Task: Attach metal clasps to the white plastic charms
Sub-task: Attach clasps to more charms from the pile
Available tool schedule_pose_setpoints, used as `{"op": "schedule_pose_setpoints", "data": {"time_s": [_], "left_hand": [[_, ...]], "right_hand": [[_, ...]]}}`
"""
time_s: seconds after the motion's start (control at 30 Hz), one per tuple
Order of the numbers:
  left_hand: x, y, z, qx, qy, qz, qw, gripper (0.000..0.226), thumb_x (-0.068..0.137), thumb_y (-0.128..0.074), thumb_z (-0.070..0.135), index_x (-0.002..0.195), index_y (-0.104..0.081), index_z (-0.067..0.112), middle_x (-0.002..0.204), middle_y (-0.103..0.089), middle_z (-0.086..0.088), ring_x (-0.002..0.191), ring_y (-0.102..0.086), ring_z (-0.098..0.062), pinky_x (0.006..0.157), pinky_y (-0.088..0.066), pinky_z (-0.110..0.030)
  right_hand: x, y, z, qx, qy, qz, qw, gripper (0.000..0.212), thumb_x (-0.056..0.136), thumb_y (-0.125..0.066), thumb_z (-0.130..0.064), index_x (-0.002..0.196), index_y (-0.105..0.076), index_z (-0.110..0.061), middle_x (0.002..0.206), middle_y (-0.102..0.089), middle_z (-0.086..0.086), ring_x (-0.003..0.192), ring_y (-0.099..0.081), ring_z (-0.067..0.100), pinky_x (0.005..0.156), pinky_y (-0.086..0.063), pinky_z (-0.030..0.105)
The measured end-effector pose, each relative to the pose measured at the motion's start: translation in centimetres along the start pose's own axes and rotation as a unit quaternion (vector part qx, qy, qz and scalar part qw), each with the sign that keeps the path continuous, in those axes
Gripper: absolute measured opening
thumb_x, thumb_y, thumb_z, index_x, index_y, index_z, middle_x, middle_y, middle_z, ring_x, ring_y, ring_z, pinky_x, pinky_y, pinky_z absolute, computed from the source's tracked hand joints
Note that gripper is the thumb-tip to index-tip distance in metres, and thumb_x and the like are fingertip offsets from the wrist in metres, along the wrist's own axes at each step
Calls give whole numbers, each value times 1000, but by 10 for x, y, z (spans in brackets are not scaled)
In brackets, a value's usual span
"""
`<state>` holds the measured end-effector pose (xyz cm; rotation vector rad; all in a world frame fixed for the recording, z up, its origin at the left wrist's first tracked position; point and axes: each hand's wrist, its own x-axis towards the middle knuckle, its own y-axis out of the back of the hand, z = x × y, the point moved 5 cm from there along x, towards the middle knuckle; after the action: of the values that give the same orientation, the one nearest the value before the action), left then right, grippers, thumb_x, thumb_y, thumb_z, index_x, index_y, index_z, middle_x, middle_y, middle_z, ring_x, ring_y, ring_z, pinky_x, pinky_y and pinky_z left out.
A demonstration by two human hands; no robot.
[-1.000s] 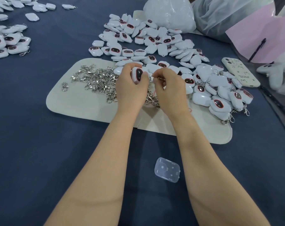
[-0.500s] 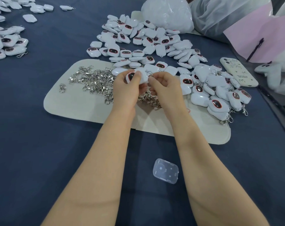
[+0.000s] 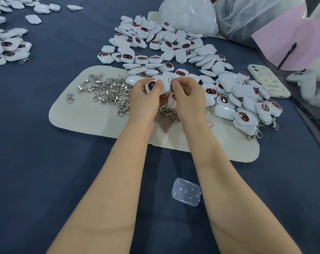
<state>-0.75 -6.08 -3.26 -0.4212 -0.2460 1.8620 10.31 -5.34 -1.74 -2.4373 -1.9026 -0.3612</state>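
fingers [image 3: 158,84] of the left hand [image 3: 146,101] are curled round one white charm [image 3: 150,86], thumb across its dark oval face, holding it just above the mat. the right hand [image 3: 189,99] sits touching-close beside it, its fingertips [image 3: 175,83] pinched together on a small metal clasp [image 3: 170,80] at the charm's right edge. only a thin ring of the clasp shows, and i cannot tell whether it is hooked on.

under both hands lies a cream mat [image 3: 78,116]. a tangled heap of loose clasps [image 3: 107,92] lies on the mat, left of the left hand and running under the wrists, with one stray clasp [image 3: 70,98] apart at the far left. beyond the hands a wide pile of charms [image 3: 164,46] spreads off the mat's far edge. to the right sits a heap of clasped charms [image 3: 247,107], hooks hanging at its near side.

further out, a phone [image 3: 267,80] lies just right of that heap, a clear plastic case [image 3: 186,194] between the forearms on the dark blue cloth [image 3: 45,162], white bags [image 3: 188,13] at the back, and more charms [image 3: 7,48] at the far left.
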Motion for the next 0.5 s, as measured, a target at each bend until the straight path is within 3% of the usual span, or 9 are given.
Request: {"op": "schedule_pose_setpoints", "data": {"time_s": [0.1, 0.27, 0.43, 0.5], "left_hand": [[-1, -3, 0, 8, -1, -16, 1000, 16, 94, -56, 13, 109, -54, 9, 114, -61, -19, 59, -65, -9, 64, -55, -25], [-1, -4, 1, 24, -3, -25, 999, 13, 93, -58, 12, 106, -56, 9, 89, -58, -8, 50, -58, -3, 53, -50, -20], [-3, -1, 6, 74, -26, -4, 997, 3, 91, -58, 10, 93, -58, 9, 70, -56, -1, 40, -51, 0, 44, -44, -16], [-3, 2, 8, 125, -55, 14, 991, 5, 90, -59, 11, 95, -59, 10, 69, -56, -1, 44, -53, -5, 49, -47, -21]], "right_hand": [[-1, 0, -3, 0, 32, 14, 999, 19, 94, -52, -9, 83, -55, -25, 81, -61, -9, 78, -57, 7, 83, -50, 32], [-2, 3, -10, -66, 105, 19, 992, 10, 96, -49, -9, 92, -53, -18, 78, -55, -16, 71, -51, -1, 68, -39, 8], [0, 8, -13, -167, 153, -27, 974, 10, 96, -48, -8, 95, -58, -5, 72, -53, -10, 66, -47, 9, 64, -36, 10], [1, 8, -15, -213, 173, -53, 960, 12, 96, -47, -7, 94, -58, -3, 69, -51, -9, 63, -45, 8, 61, -34, 12]]}}
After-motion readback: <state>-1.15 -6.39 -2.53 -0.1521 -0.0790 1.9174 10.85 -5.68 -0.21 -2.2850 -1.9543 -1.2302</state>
